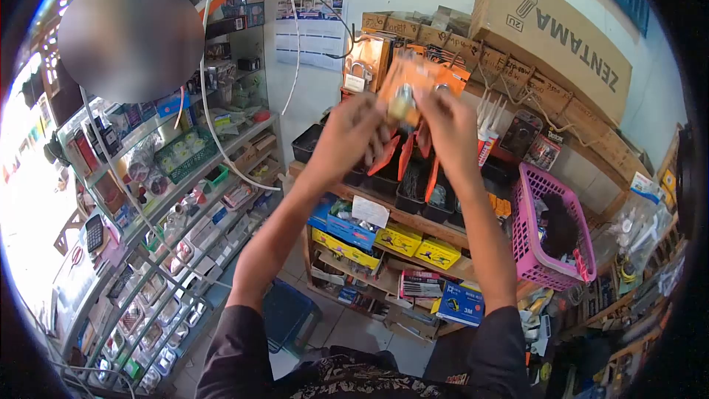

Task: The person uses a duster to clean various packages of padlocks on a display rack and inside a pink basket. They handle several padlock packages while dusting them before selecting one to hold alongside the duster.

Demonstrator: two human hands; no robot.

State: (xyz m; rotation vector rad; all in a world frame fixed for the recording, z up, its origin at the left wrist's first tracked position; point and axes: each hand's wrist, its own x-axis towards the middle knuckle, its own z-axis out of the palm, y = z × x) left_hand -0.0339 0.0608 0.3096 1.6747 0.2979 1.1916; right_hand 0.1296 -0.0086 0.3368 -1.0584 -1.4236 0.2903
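Two hands: both are raised in front of the wall rack, one at each side of the same packet, probably so that its front can be looked at.
Padlock packet [401, 107]: it is between the hands, above the bins; an orange card with what seems a brass-coloured lock, although blur makes the details uncertain.
Right hand [454, 125]: thumb and fingers are narrow, pinching the right side of the packet, which perhaps steadies it.
Left hand [347, 137]: fingers are curled at the lower left side; because of blur, I cannot tell if they grip or only touch.
Hanging padlock [355, 83]: it is on the rack, left of the packet, presumably hung so that its front is seen at once.
Wooden board [509, 74]: handwriting runs along it, maybe to tell what hangs there.
Black bins [411, 201]: they stand in a row below the hands, likely to separate small loose goods.
Yellow boxes [437, 253]: side by side on the shelf under the bins, printed faces outward, I suppose for easy reading.
Pink basket [526, 225]: right of the bins, its high walls probably contain mixed goods.
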